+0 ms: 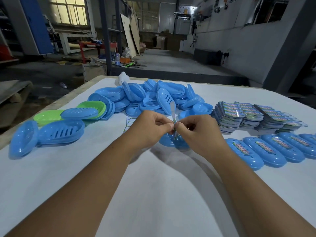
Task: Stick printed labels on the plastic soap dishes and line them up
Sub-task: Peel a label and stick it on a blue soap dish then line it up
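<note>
At a white-covered table (pixel 153 194) in a dim workshop with a concrete floor (pixel 171 60), a left hand (pixel 150 127) and right hand (pixel 196 132) both pinch a printed label (pixel 173 115) above a blue soap dish (pixel 168 141), beside a row of labelled dishes (pixel 273 149).

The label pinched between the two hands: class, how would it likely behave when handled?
The label is probably thin and floppy: its free end rises in a narrow curved strip above the left hand and right hand. Likely very light, since fingertips alone hold it. Possibly sticky once peeled.
</note>
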